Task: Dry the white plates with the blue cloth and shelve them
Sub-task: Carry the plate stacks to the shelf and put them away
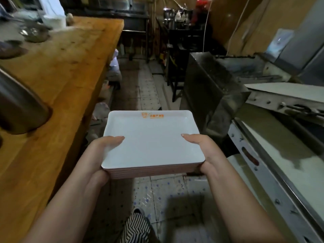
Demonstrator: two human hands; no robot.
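Note:
A stack of several white rectangular plates (152,139) with brownish undersides is held level in front of me over the aisle floor. An orange logo marks the top plate's far edge. My left hand (102,149) grips the stack's left side, thumb lying on the top plate and fingers hidden underneath. My right hand (201,148) grips the right side the same way. No blue cloth shows in this view.
A long wooden counter (70,67) runs along the left with a steel pot (19,109) and metal bowls (35,32). Steel equipment and a worktop (263,146) line the right. A narrow tiled aisle (149,88) leads ahead to dark shelving with pots (175,20).

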